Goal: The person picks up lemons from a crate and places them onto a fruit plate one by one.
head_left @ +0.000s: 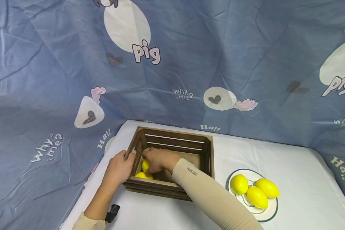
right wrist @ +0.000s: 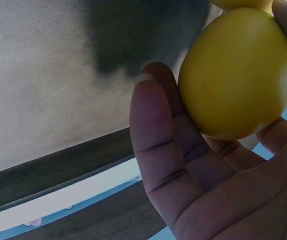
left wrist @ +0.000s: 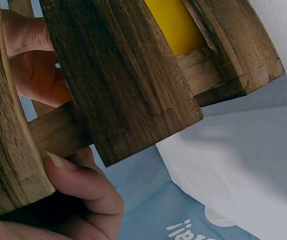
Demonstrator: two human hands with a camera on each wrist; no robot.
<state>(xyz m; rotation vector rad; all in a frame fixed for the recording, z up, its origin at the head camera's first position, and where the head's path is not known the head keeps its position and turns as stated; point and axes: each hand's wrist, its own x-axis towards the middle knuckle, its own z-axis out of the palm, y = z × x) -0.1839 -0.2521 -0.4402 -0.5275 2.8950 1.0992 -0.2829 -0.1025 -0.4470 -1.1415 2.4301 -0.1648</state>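
A brown slatted wooden crate [head_left: 175,133] stands on the white table. My left hand [head_left: 119,167] grips its left end, and in the left wrist view the fingers [left wrist: 81,182] curl round a slat. Inside the crate's left end, my right hand [head_left: 161,158] holds a yellow lemon [right wrist: 238,75] between thumb and fingers, just above the wooden floor. A second lemon [head_left: 143,175] lies in the near left corner. Through the slats, yellow lemon skin [left wrist: 176,25] shows in the left wrist view.
Right of the crate, a white plate [head_left: 267,214] with a dark rim line bears three lemons [head_left: 257,197]. A blue printed cloth [head_left: 189,70] hangs behind the table and along its left side. A black strap [head_left: 112,213] sits at the left wrist.
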